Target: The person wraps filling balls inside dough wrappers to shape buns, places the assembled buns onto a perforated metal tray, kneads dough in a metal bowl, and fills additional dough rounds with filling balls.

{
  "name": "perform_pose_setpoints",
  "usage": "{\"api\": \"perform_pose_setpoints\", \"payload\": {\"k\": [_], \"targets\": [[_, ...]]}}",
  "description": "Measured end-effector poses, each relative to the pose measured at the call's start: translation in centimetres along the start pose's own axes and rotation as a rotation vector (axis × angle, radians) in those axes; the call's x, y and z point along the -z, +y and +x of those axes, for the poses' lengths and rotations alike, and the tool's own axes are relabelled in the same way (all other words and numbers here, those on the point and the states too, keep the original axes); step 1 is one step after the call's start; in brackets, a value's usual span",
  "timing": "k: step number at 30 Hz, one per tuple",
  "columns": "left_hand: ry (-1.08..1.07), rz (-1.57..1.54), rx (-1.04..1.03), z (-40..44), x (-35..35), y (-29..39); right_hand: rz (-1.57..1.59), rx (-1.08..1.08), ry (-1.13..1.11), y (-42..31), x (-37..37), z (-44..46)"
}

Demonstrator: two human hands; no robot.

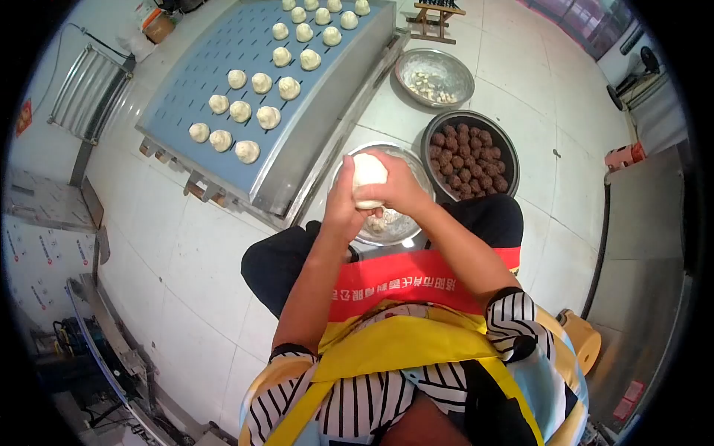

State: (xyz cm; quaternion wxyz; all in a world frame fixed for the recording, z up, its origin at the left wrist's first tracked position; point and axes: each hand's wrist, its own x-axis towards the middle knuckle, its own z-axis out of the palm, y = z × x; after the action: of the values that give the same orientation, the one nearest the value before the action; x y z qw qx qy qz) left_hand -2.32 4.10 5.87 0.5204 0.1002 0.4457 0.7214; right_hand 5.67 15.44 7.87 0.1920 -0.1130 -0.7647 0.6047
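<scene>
Between my two hands, above a metal bowl (413,160), is a smooth ball of white dough (370,172). My left hand (343,201) presses along its left side, fingers closed around it from below. Over the right side curls my right hand (401,186), its thumb lying across the front of the dough. Part of the dough is hidden by the fingers. Some floury bits (383,221) show in the bowl under my hands.
Rows of pointed dough buns (268,117) stand on a slotted blue tray table (175,97) at the left. To the right, a dark basin (513,152) holds several brown meatballs (467,160). Behind it are a metal bowl with pale pieces (431,78) and a small wooden stool (431,22).
</scene>
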Motion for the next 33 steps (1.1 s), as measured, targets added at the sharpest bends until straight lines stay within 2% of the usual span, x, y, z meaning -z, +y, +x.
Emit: {"api": "perform_pose_setpoints", "payload": {"k": [1, 2, 5, 6, 7, 8, 9, 11, 12, 13, 14, 15, 16, 17, 18, 19, 20, 21, 23, 24, 25, 26, 27, 28, 29, 30, 31, 32, 33], "targets": [[0.036, 0.048, 0.046, 0.1, -0.4, 0.2, -0.011, -0.027, -0.005, 0.2, 0.0, 0.0], [0.101, -0.099, 0.005, 0.1, -1.4, 0.0, -0.12, 0.038, 0.057, 0.2, -0.4, -0.1], [0.033, -0.136, -0.092, -0.4, -1.2, -0.1, -0.178, 0.26, 0.093, 1.6, -0.8, 0.1], [0.007, 0.031, -0.033, -0.7, -0.3, 0.5, -0.026, 0.151, 0.029, 0.2, -0.6, -0.1], [0.004, -0.053, -0.05, 0.0, -0.2, 0.0, 0.122, 0.045, -0.045, -1.1, -0.4, -0.3], [-0.141, 0.061, -0.038, 0.5, 1.7, -0.4, 0.115, -0.031, -0.019, -1.1, -0.4, -0.2], [-0.051, 0.112, -0.047, 0.5, 0.9, -0.2, 0.113, -0.113, 0.008, -0.5, -0.8, 0.0], [0.081, -0.102, -0.115, 0.4, -0.5, -0.7, -0.172, -0.015, 0.148, 1.3, -2.0, 0.5], [0.1, -0.172, -0.081, 0.2, -1.3, -0.1, -0.253, 0.126, 0.188, 1.7, -2.2, 0.7], [0.124, -0.238, -0.033, -0.4, -1.7, 0.3, -0.128, 0.141, 0.14, 0.7, -1.9, 0.9], [-0.029, -0.103, -0.048, 0.0, 0.8, -0.5, -0.002, 0.151, 0.087, -0.6, -1.6, 0.5], [-0.111, -0.124, 0.005, 0.1, 1.9, -0.4, 0.12, 0.162, 0.028, -1.3, -1.3, 0.3], [-0.192, -0.147, 0.058, 0.3, 2.6, -0.3, 0.116, 0.042, -0.068, -0.6, -1.1, 0.3], [-0.271, -0.173, 0.113, 0.4, 3.0, -0.4, 0.043, 0.002, -0.053, -0.1, -1.1, 0.3], [-0.018, -0.051, 0.062, -0.1, 1.0, -0.2, -0.029, -0.038, -0.037, 0.5, -1.3, 0.2], [0.04, -0.098, 0.017, 0.0, 0.1, -0.5, -0.103, -0.075, -0.021, 1.4, -1.6, 0.3], [0.099, -0.146, -0.029, 0.2, -0.6, -0.7, -0.345, 0.115, 0.083, 3.3, -2.1, 0.4], [0.16, -0.194, -0.067, 0.3, -0.8, -0.9, -0.226, 0.099, 0.039, 2.0, -1.8, 0.4], [0.042, -0.101, -0.037, -0.1, 0.7, -0.6, 0.019, 0.043, -0.046, -1.4, -1.0, -0.4], [-0.009, -0.076, 0.006, -0.1, 1.2, 0.0, 0.128, 0.103, -0.098, -0.7, -1.1, -0.3], [-0.057, -0.055, 0.053, 0.0, 1.4, 0.1, 0.055, 0.099, -0.052, 0.6, -1.1, 0.1], [-0.086, -0.036, -0.012, 0.6, 1.8, -0.8, -0.013, 0.083, -0.012, 2.3, -1.3, 0.4], [0.095, -0.115, -0.045, 0.6, -0.2, -0.7, -0.078, 0.054, 0.016, 3.9, -1.7, 0.3], [0.007, -0.123, -0.143, 0.9, 0.4, -1.2, -0.271, 0.216, 0.129, 5.2, -2.2, 0.4], [-0.034, -0.205, -0.121, 0.7, 0.6, -1.3, -0.46, 0.378, 0.233, 6.3, -2.5, 0.5], [0.04, -0.244, -0.121, 0.7, 0.6, -1.6, -0.195, 0.121, 0.059, 2.3, -1.9, -0.2], [-0.215, -0.176, -0.068, 0.9, 3.6, -2.1, 0.072, -0.135, -0.105, -1.8, -1.1, -0.7], [-0.077, -0.131, 0.008, -0.2, 1.7, -0.4, 0.15, -0.143, -0.154, -1.3, -1.3, -0.7], [-0.047, -0.055, -0.023, -0.4, 1.7, -0.4, 0.085, -0.075, -0.113, -0.4, -1.6, -0.6]]}}
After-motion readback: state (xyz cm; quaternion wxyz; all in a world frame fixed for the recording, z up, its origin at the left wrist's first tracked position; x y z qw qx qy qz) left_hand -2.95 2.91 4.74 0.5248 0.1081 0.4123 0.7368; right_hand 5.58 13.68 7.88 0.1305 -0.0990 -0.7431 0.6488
